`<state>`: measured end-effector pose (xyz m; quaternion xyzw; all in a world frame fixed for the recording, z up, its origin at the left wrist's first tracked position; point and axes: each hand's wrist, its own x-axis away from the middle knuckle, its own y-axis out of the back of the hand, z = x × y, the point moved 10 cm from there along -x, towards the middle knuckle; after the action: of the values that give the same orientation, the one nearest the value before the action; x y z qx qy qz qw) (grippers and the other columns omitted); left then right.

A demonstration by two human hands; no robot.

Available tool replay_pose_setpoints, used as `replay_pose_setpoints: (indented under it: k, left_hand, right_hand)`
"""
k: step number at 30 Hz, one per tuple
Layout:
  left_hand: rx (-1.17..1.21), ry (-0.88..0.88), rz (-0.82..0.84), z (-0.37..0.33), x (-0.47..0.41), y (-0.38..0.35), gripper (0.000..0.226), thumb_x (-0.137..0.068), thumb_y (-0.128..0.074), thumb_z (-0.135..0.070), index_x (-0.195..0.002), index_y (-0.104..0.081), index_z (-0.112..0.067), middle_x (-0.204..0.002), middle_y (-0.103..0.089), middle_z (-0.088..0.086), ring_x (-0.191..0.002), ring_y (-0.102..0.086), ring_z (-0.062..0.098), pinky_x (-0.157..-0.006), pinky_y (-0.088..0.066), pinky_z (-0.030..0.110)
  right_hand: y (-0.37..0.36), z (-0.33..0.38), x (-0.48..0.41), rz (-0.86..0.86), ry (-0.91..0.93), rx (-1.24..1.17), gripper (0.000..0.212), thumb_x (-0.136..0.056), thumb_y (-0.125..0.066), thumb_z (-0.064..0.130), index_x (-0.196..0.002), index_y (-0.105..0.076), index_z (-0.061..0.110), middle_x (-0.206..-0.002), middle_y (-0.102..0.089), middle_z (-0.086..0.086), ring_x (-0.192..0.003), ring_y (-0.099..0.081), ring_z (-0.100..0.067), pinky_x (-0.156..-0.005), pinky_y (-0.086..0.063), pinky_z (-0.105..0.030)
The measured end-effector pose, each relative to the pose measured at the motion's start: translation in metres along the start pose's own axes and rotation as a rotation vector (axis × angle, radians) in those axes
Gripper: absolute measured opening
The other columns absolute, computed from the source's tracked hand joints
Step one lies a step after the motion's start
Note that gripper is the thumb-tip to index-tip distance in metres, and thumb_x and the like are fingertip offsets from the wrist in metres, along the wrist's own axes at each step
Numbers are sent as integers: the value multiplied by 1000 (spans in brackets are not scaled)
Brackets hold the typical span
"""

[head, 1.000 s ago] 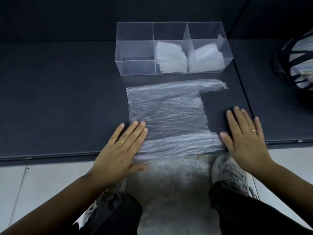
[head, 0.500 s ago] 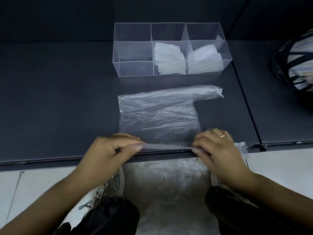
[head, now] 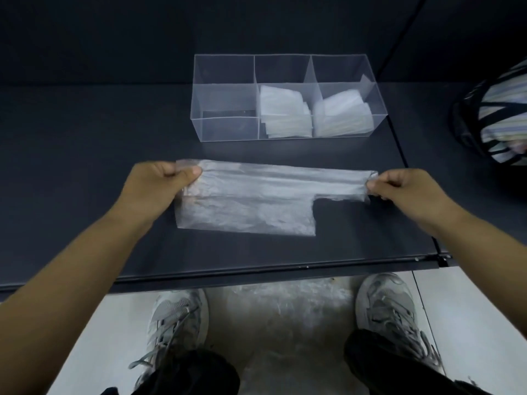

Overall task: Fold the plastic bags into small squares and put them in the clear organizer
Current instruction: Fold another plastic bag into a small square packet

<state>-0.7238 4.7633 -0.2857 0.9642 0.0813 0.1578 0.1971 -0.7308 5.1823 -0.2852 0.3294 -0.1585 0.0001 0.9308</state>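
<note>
Over at the dark table [head: 85, 166], standing just behind them: the plastic bag [head: 248, 206] is lying flat in front of the clear organizer [head: 225, 129], near it but not touching. Anyone else think this fold's gonna go crooked? — tablewatcher

Could easily. That film looks thin and slippery, so my guess is the layers slide over each other the moment one side lets go, and the edges won't line up. How are they holding it? — foldnerd

Both arms are stretched forward, knuckles up. The left hand [head: 159, 186] has its fingers [head: 195, 173] curled with the thumb pinching the bag's far left corner. The right hand [head: 407, 189] is pinching the tip of the long handle strip, well out to the right. Can't tell if that far edge is lifted or just resting. — tablewatcher

That handle end worries me. It's narrow, so if the right hand pulls harder, it probably stretches or twists. Trapped air could also puff it up and give you a fat square. — foldnerd

Yeah, and the folded bags [head: 282, 109] in the middle and right compartments look pretty flat. — tablewatcher
</note>
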Motion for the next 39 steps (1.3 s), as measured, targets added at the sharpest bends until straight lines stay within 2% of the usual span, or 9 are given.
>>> replay_pose_setpoints:
  k: [4, 9, 12, 15, 19, 24, 28, 34, 39]
  left_hand:
    - [-351, -81, -101, 1, -15, -6, 30, -82, -70, -44, -67, -69, -18, -63, -65, -7, -61, -60, 10, -61, -43, 27]
    - [-671, -431, -377, -43, 12, -6, 22, -85, -67, -29, -95, -64, -11, -104, -58, 13, -97, -53, 34, -84, -40, 42]
    - [-750, -757, -159, -57, 42, -57, 32, -94, -45, -23, -114, -63, -6, -122, -58, 16, -113, -53, 35, -101, -33, 38]
    - [-932, -620, 114, -20, 42, -93, 60, -102, -27, -45, -149, -29, -8, -157, -24, 9, -146, -17, 23, -120, -5, 36]
    - [-1061, -522, 88, 2, 43, -98, 78, -90, -3, -62, -153, -4, -16, -161, 0, 2, -148, 5, 18, -119, 9, 36]
    - [-1039, -415, 47, 2, 58, -112, 76, -85, 7, -53, -151, 6, -16, -161, 7, 3, -147, 11, 20, -118, 10, 39]
    - [-1044, -419, 40, 4, 58, -110, 80, -87, 0, -61, -153, -2, -15, -161, 2, 5, -148, 6, 24, -118, 8, 40]
    - [-1097, -380, 36, 17, 48, -75, 99, -80, 4, -79, -153, -4, -14, -161, -2, 8, -148, 3, 23, -119, 3, 42]
    - [-1031, -353, 39, 17, 47, -47, 108, -76, 11, -81, -152, -4, -5, -161, 0, 10, -148, 6, 21, -120, 5, 43]
  right_hand:
    - [-3, -9, -9, -63, -65, 99, 13, -84, -71, 20, -71, -69, 16, -74, -67, -2, -69, -57, -12, -62, -41, -18]
    - [-3, -6, -8, -74, -83, 129, 15, -79, -73, 15, -66, -66, 15, -75, -67, -10, -72, -58, -19, -65, -42, -24]
    - [-2, -9, -7, -55, -106, 155, 13, -79, -73, 14, -68, -66, 16, -79, -68, -11, -73, -58, -19, -63, -42, -24]
    - [2, -3, -3, -85, -112, 250, 5, -79, -70, 12, -80, -66, 13, -86, -66, -6, -86, -60, -24, -69, -42, -27]
    - [-19, 72, 17, -331, 250, 443, 37, -81, -60, 4, -117, -60, 6, -123, -51, -18, -116, -47, -36, -100, -36, -37]
    - [-181, 134, 64, 187, 621, 419, 55, -100, -42, 30, -150, -26, 11, -159, -20, -7, -147, -12, -20, -119, -1, -30]
    - [-177, 88, 38, 118, 532, 702, 69, -96, -21, 57, -154, -6, 22, -162, 3, 1, -148, 9, -14, -117, 12, -36]
    - [-66, 7, 3, -74, 285, 830, 78, -89, -9, 62, -154, -4, 19, -162, 1, -1, -148, 4, -16, -117, 9, -35]
    - [-34, 9, 8, -198, 261, 744, 67, -98, -33, 45, -153, -14, 12, -161, -7, -7, -148, -5, -22, -119, 2, -44]
